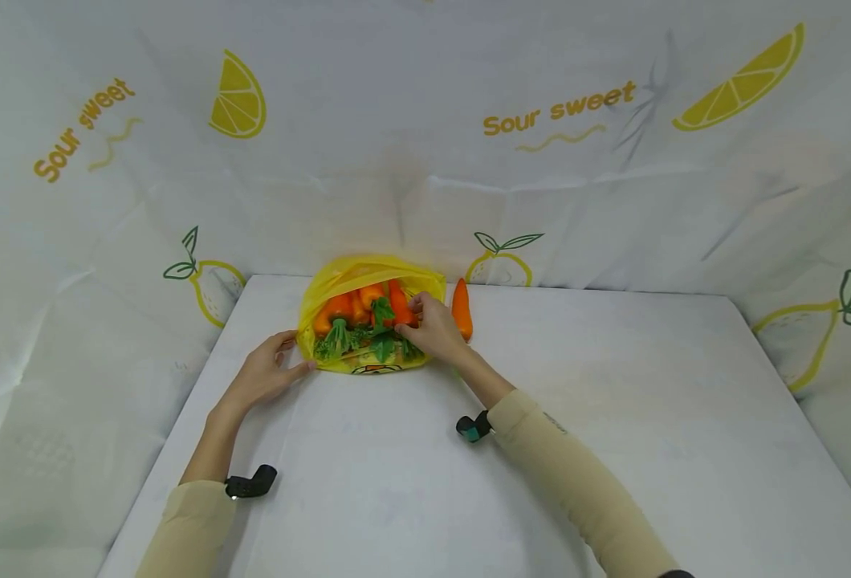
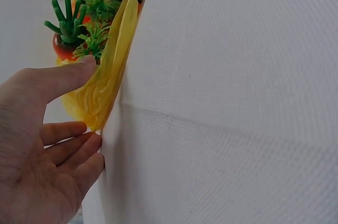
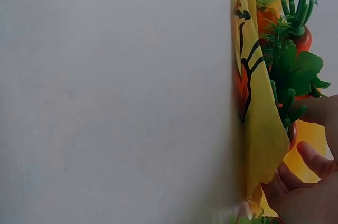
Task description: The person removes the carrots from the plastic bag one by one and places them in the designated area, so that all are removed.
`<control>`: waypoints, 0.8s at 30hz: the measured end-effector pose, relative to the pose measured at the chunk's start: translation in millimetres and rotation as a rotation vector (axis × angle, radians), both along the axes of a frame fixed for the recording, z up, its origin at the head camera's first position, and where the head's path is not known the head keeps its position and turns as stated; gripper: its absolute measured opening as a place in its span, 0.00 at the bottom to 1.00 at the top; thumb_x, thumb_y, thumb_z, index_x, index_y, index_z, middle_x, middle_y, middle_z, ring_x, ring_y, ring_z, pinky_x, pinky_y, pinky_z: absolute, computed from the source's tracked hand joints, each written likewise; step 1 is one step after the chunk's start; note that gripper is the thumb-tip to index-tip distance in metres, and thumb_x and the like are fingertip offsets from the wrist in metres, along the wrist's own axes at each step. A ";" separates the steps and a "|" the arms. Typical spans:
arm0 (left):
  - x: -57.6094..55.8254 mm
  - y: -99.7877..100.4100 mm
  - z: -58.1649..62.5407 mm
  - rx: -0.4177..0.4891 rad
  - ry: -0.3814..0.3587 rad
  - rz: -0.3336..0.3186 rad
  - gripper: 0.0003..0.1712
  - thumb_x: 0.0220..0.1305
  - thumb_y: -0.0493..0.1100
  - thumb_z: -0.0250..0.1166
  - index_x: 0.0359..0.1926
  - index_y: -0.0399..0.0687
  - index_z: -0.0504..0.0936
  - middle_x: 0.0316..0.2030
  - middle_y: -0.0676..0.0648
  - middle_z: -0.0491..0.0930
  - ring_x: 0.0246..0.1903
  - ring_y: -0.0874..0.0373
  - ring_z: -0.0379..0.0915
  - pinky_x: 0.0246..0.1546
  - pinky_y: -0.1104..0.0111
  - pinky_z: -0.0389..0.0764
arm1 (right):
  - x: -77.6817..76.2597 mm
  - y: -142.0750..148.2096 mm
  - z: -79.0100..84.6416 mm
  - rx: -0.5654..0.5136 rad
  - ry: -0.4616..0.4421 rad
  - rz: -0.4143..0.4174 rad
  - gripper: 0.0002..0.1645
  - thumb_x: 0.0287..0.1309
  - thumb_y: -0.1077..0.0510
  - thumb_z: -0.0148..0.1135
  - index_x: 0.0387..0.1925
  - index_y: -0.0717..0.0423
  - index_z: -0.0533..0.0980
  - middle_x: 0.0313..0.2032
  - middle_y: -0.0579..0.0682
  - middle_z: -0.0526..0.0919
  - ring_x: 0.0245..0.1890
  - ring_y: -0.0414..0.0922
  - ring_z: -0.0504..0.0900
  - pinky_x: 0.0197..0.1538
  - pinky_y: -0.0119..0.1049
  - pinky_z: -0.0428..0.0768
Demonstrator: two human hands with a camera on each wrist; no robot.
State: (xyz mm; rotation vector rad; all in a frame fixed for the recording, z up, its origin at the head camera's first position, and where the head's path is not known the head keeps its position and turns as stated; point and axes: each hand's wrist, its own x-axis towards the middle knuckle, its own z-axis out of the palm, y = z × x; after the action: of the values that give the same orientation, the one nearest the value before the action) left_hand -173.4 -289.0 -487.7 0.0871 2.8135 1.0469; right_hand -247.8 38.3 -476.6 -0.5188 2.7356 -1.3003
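A yellow plastic bag (image 1: 317,297) lies with its mouth towards me, filled with orange carrots and green tops (image 1: 335,341). My left hand (image 1: 266,373) is at the bag's left edge; in the left wrist view its thumb (image 2: 79,73) rests by the rim and its fingers are loosely bent below. At the right side of the mouth, my right hand (image 1: 436,329) reaches in among the carrot tops (image 3: 290,108), thumb and fingers spread apart. One loose carrot (image 1: 462,309) lies just right of the bag, behind the right hand.
The white table (image 1: 613,385) extends to the right and towards me. Behind it hangs a white cloth (image 1: 368,120) printed with lemons and lettering. Small black wrist cameras (image 1: 252,483) sit on both forearms.
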 end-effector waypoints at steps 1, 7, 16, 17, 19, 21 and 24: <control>0.1 0.0 0.0 -0.001 -0.001 0.001 0.48 0.73 0.54 0.71 0.80 0.29 0.63 0.76 0.25 0.69 0.76 0.29 0.67 0.77 0.40 0.73 | -0.4 -0.8 -0.3 0.002 -0.003 -0.004 0.27 0.68 0.55 0.74 0.61 0.65 0.74 0.55 0.65 0.86 0.54 0.59 0.86 0.58 0.50 0.88; 0.1 -0.1 -0.1 0.000 -0.007 0.006 0.49 0.73 0.54 0.71 0.80 0.29 0.62 0.76 0.25 0.68 0.76 0.29 0.67 0.77 0.40 0.73 | -3.0 -3.7 -3.5 0.035 -0.002 -0.023 0.29 0.68 0.54 0.74 0.61 0.63 0.73 0.51 0.65 0.88 0.49 0.57 0.87 0.51 0.46 0.87; -0.3 -0.5 -0.1 0.008 -0.002 0.001 0.48 0.73 0.53 0.71 0.80 0.29 0.63 0.76 0.25 0.68 0.77 0.29 0.66 0.78 0.40 0.73 | -4.9 -5.3 -3.8 0.050 -0.022 -0.040 0.32 0.67 0.54 0.74 0.65 0.63 0.73 0.56 0.66 0.89 0.55 0.60 0.89 0.58 0.51 0.90; -0.2 -0.5 -0.2 0.007 -0.002 0.002 0.48 0.73 0.53 0.71 0.80 0.29 0.63 0.76 0.25 0.68 0.77 0.29 0.66 0.78 0.40 0.73 | -4.8 -5.4 -3.5 0.048 -0.022 -0.044 0.32 0.67 0.54 0.74 0.65 0.63 0.74 0.56 0.66 0.89 0.55 0.59 0.89 0.58 0.51 0.90; 0.0 -0.4 0.0 0.007 -0.003 0.004 0.48 0.73 0.53 0.71 0.80 0.29 0.62 0.76 0.25 0.68 0.77 0.29 0.66 0.78 0.40 0.73 | -4.6 -5.5 -2.8 0.045 -0.028 -0.052 0.31 0.67 0.54 0.73 0.65 0.62 0.74 0.55 0.66 0.89 0.53 0.59 0.89 0.57 0.50 0.90; 0.2 -0.4 0.0 0.006 -0.004 0.005 0.48 0.73 0.53 0.71 0.80 0.29 0.62 0.77 0.25 0.68 0.77 0.29 0.66 0.78 0.40 0.72 | -4.2 -5.7 -1.6 0.046 -0.030 -0.058 0.31 0.66 0.53 0.72 0.64 0.62 0.74 0.52 0.65 0.89 0.49 0.57 0.88 0.54 0.47 0.89; 0.3 -0.5 0.2 0.011 -0.004 0.005 0.48 0.73 0.53 0.71 0.80 0.29 0.62 0.77 0.25 0.68 0.77 0.29 0.66 0.78 0.40 0.72 | -3.9 -6.0 0.7 0.045 -0.033 -0.065 0.30 0.66 0.53 0.72 0.64 0.62 0.75 0.50 0.64 0.89 0.43 0.54 0.86 0.50 0.43 0.87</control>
State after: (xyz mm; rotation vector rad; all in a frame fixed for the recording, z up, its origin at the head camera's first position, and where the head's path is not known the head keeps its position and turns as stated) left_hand -173.1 -289.6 -487.5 0.0795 2.8063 1.0628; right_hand -251.7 32.3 -475.9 -0.4039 2.7692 -1.2465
